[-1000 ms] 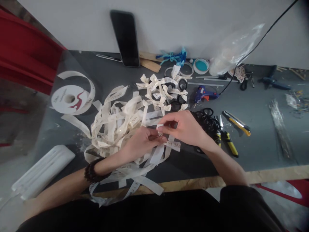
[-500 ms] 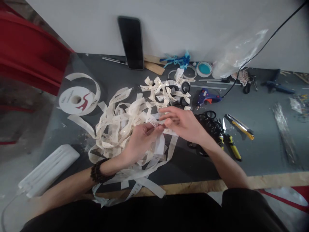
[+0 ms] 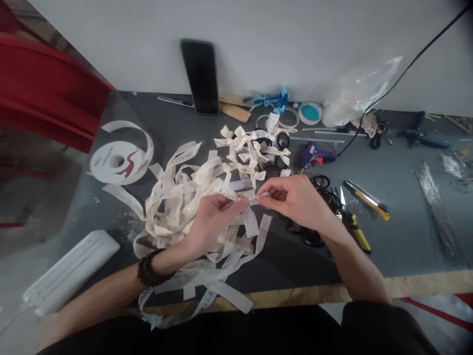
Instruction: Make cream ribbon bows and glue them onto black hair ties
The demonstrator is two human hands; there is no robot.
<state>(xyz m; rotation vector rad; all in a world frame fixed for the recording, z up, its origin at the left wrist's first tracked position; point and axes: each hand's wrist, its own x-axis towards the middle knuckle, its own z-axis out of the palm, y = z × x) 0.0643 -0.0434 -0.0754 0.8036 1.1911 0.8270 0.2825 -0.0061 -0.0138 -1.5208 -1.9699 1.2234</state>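
Observation:
Both hands meet over a tangled heap of cream printed ribbon (image 3: 181,197) on the grey tabletop. My left hand (image 3: 210,222), a dark bead bracelet at its wrist, is closed in a pinch on a short piece of ribbon (image 3: 251,219) whose end hangs down. My right hand (image 3: 295,199) pinches the other end of that same piece, stretched between the two hands. Several finished ribbon bows (image 3: 251,145) lie just beyond the hands. The ribbon spool (image 3: 116,160) sits at the left.
A phone (image 3: 201,76) leans on the wall. A blue glue gun (image 3: 314,154), black rings (image 3: 320,182), yellow-handled pliers (image 3: 353,222) and a utility knife (image 3: 365,193) lie to the right. A white case (image 3: 70,271) is at front left, a plastic bag (image 3: 358,88) at the back.
My right hand opened its fingers briefly, then closed again on the ribbon piece. The piece is now pulled taut between both hands, slightly higher on the heap.

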